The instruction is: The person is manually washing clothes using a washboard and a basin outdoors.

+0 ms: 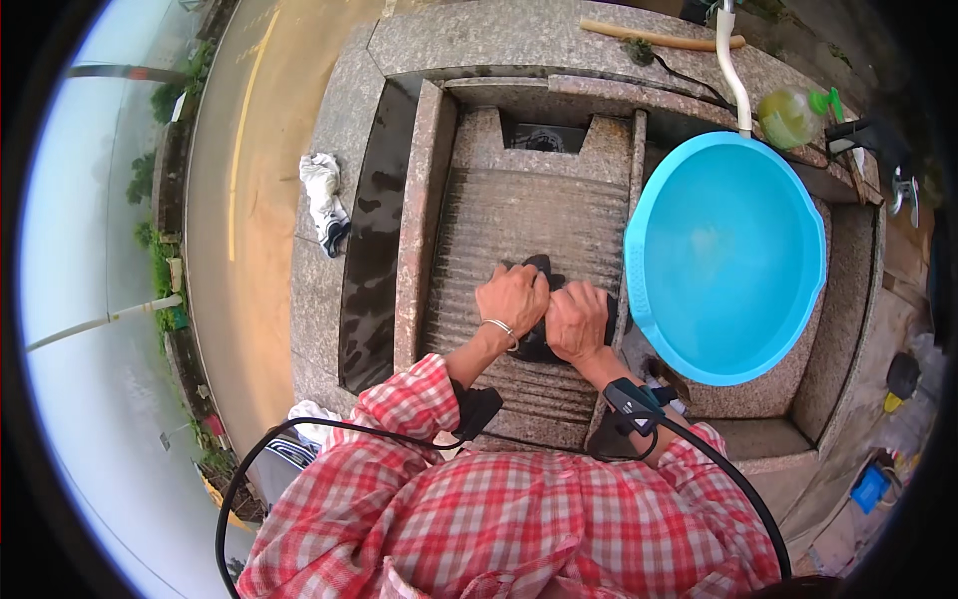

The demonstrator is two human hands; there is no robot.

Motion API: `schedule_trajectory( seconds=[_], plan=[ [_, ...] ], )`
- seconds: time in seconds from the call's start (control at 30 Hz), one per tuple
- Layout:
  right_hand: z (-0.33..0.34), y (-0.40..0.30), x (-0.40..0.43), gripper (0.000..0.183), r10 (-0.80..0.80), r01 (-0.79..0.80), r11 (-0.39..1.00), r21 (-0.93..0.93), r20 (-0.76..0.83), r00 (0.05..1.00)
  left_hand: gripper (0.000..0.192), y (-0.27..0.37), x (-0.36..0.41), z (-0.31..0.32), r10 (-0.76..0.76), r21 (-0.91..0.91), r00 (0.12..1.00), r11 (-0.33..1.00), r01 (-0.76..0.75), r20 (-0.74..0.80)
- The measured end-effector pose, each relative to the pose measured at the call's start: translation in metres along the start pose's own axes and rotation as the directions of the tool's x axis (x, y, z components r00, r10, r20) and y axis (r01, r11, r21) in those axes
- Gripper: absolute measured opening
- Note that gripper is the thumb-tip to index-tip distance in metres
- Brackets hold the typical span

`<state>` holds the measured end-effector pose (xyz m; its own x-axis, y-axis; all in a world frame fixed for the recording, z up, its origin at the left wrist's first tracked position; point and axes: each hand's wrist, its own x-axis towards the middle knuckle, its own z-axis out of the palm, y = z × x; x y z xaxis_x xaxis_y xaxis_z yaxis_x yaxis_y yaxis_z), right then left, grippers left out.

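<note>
Both hands are together over the ridged stone washboard (524, 210) of an outdoor wash sink. My left hand (513, 298), with a metal bangle at the wrist, grips a dark cloth (540, 350). Beside it, nearly touching, my right hand (578, 320) is closed on the same cloth. Dark fabric shows above, below and to the right of the knuckles; the fingertips are hidden. Just right of the washboard stands a light-blue plastic basin (636, 281) holding water.
A white pipe (732, 67) comes down to the basin's far rim, near a pump bottle (789, 116) with greenish liquid. A drain opening (545, 138) lies at the washboard's far end. White-and-dark cloth (323, 198) rests on the left ledge. Black cables run from both wrists.
</note>
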<state>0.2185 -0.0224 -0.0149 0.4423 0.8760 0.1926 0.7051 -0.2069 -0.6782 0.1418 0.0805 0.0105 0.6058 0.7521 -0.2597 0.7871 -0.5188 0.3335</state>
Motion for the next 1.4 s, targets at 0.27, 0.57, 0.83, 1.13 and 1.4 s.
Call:
schedule_trajectory(
  seconds=[0.27, 0.57, 0.83, 1.13, 1.4],
  plan=[
    [0.010, 0.007, 0.018, 0.015, 0.122, -0.117, 0.989, 0.093, -0.042, 0.992, 0.035, 0.002, 0.035, -0.009, -0.193, 0.023, 0.938, 0.981, 0.195, 0.290],
    [0.012, 0.002, 0.015, 0.017, 0.120, -0.110, 0.991, 0.076, -0.145, 0.982, 0.040, -0.002, 0.035, -0.007, -0.262, 0.036, 0.928, 0.964, 0.263, 0.264],
    [-0.012, -0.021, -0.012, 0.024, 0.155, -0.153, 0.986, -0.066, 0.023, 0.988, 0.052, -0.025, -0.024, -0.007, -0.119, -0.183, 0.992, 0.975, 0.127, 0.051],
    [-0.066, -0.065, -0.075, 0.069, 0.291, -0.252, 0.948, -0.194, 0.208, 0.934, 0.052, -0.120, -0.147, -0.018, 0.131, -0.296, 0.986, 0.942, -0.156, -0.101],
    [-0.073, -0.072, -0.087, 0.059, 0.324, -0.273, 0.933, -0.236, 0.213, 0.922, 0.045, -0.119, -0.133, -0.019, 0.022, -0.408, 0.986, 0.909, -0.089, -0.165]
  ],
)
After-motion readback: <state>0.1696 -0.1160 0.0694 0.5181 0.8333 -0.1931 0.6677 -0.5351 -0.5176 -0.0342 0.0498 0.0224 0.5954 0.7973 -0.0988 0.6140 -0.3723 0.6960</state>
